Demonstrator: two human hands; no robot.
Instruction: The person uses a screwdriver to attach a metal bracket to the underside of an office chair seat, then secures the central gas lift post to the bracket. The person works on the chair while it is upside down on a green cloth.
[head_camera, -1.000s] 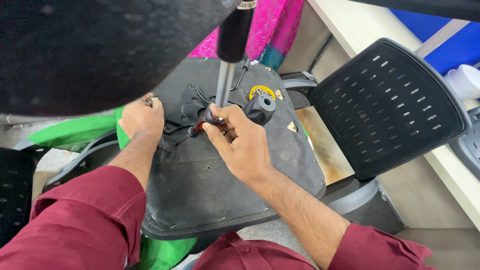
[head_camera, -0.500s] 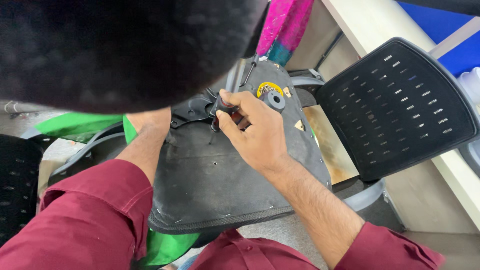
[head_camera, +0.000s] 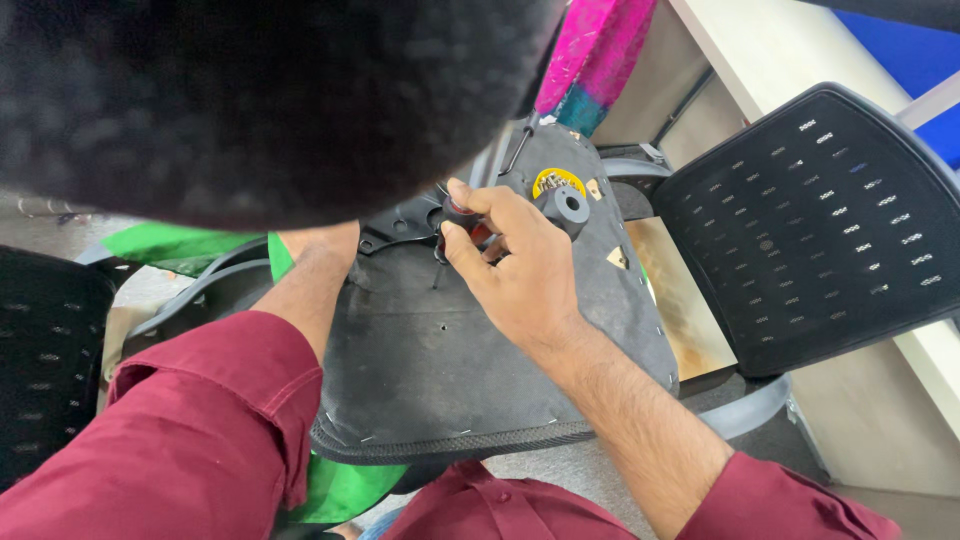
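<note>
Across top left, dark blurred mass (head_camera: 250, 90) blocks view, hiding left hand; only forearm (head_camera: 315, 275) shows, grip unreadable. Centre: upturned chair seat (head_camera: 450, 370), black underside up. Right hand (head_camera: 510, 260) curls tight round red-black screwdriver handle (head_camera: 462, 215), shaft mostly covered. Right: perforated chair back (head_camera: 820, 220), edge cut off.

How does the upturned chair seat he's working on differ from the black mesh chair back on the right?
The upturned seat shows a solid grey-black underside with metal fittings and stitching along its edge; the mesh chair back is perforated with rows of small slots. The seat lies flat under the right hand, which grips a screwdriver; the mesh back is untouched. Both are dark chair parts with rounded corners.
</note>
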